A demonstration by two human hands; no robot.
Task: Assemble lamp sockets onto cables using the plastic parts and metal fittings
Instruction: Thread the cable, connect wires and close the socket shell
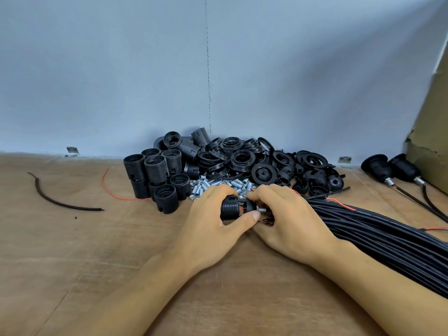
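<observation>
Socket (231, 210) gripped by left hand (211, 229) and right hand (288, 219), parts pile (242, 158) behind, cables (378, 231) at right

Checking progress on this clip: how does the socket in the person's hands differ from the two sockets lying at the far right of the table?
The held socket is gripped by the left hand and right hand; the two right-side sockets lie untouched on the table. The held one shows a ribbed barrel and exposed red wire; those look smooth and closed. All are black with a metal fitting at the cable end.
</observation>
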